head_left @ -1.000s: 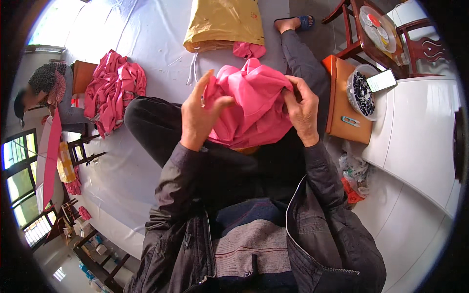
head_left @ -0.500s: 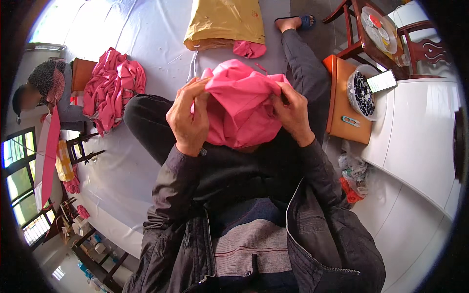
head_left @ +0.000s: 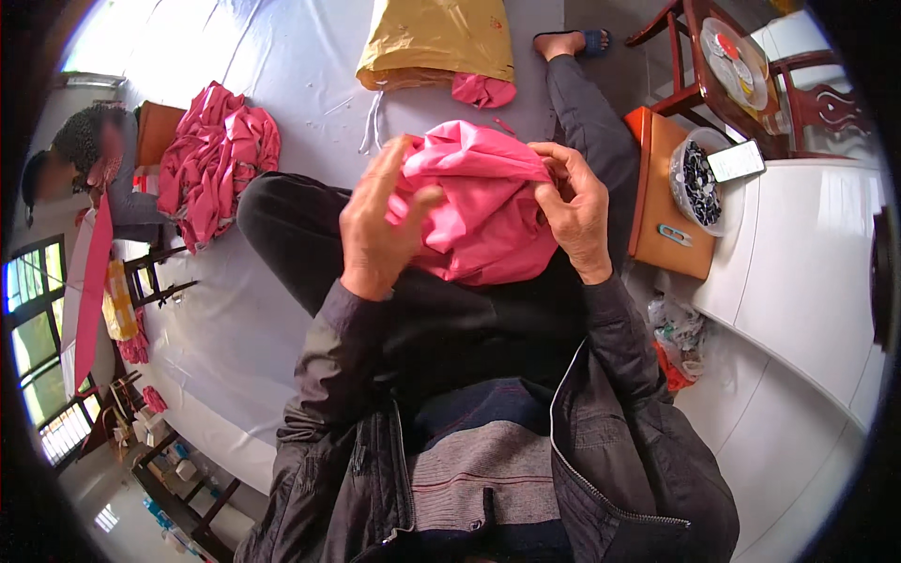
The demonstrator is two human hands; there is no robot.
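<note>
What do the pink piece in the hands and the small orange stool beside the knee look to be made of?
The pink piece, gripped by the left hand and right hand, looks like thin woven synthetic fabric: it bunches into soft folds with a slight sheen. The orange stool looks like painted or lacquered wood, flat-topped and glossy, though plastic cannot be ruled out.

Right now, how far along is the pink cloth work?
Done, as it looks: a pile of pink cloth lies on the white sheet at left. In hand: left hand and right hand grip one pink piece over the lap. Left: another pink piece pokes from the tan sack; how many more, hidden.
</note>
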